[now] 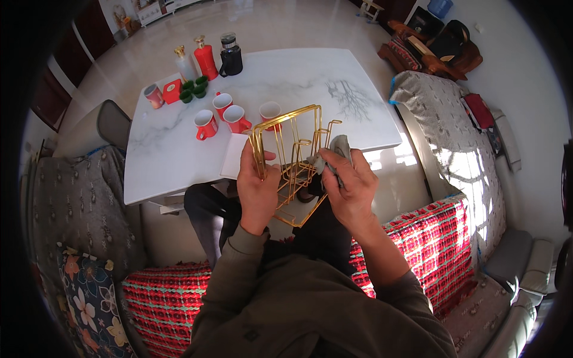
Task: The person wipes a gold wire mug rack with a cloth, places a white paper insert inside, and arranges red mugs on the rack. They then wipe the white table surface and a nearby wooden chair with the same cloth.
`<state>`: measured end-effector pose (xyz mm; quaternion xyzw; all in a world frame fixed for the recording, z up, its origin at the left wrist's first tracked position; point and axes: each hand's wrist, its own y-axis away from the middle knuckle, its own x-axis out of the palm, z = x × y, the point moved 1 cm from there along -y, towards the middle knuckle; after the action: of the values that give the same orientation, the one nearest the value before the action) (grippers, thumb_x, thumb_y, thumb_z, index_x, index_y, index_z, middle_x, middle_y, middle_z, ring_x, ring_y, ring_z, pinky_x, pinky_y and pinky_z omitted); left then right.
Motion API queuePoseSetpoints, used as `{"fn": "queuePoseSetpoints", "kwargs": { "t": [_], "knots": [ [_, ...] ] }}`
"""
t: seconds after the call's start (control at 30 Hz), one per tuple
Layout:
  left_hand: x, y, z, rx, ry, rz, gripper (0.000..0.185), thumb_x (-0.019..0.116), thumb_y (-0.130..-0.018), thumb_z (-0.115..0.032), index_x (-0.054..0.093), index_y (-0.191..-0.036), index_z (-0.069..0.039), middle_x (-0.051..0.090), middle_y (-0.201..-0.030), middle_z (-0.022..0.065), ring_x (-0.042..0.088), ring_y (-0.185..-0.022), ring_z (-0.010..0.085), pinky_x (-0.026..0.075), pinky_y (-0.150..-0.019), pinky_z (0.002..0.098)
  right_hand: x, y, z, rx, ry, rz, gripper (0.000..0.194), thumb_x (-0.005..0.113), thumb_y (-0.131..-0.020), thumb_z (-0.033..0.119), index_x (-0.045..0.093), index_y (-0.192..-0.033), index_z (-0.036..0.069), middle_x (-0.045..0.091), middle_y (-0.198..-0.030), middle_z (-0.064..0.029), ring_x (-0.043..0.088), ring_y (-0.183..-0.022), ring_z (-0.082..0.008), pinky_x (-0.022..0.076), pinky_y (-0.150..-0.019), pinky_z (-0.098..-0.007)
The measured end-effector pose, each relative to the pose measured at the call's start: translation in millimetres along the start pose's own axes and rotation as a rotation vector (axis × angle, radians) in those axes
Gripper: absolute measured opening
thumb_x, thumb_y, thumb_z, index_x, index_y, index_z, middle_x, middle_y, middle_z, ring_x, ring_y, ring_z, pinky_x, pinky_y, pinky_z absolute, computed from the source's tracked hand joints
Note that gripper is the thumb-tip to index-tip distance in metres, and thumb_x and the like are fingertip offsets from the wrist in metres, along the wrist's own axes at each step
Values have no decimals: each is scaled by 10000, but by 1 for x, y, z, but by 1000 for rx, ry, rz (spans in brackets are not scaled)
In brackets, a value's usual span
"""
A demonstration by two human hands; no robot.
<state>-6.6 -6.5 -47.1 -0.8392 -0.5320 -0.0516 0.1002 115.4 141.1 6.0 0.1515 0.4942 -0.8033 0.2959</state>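
My left hand (259, 192) grips the left side of a gold wire rack (293, 174), which is held up over my lap at the near edge of the table. The rack has a rectangular frame and several looped hooks. A grey cloth (340, 150) is pinched in my right hand (351, 185), pressed close to the rack's right-hand wires. The fingers partly cover the cloth, so whether it wraps a wire is hidden. Just beyond the rack stands a red mug (270, 112), partly seen behind the gold bars. A white flat box or pad (233, 156) lies left of the rack.
On the marble-patterned table (313, 67) stand red mugs (205, 124), small green cups (193, 88), a red box (172, 91), a patterned tin (154, 95), a red bottle (206, 58), a clear bottle (186, 62) and a black-wrapped jug (231, 56). Covered sofas (443, 107) flank the table.
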Motion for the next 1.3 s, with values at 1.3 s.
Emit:
{"fn": "queuePoseSetpoints", "kwargs": {
  "t": [1.3],
  "knots": [
    [0, 3, -16, -89, 207, 47, 634, 567, -965, 76, 467, -1579, -49, 635, -1173, 40, 585, -740, 69, 506, -631, 235, 7, -1, -41, 307, -604, 224, 223, 682, -1029, -19, 739, -1244, -22, 723, -1124, -67, 666, -1051, -138, 532, -922, -290]
  ]
}}
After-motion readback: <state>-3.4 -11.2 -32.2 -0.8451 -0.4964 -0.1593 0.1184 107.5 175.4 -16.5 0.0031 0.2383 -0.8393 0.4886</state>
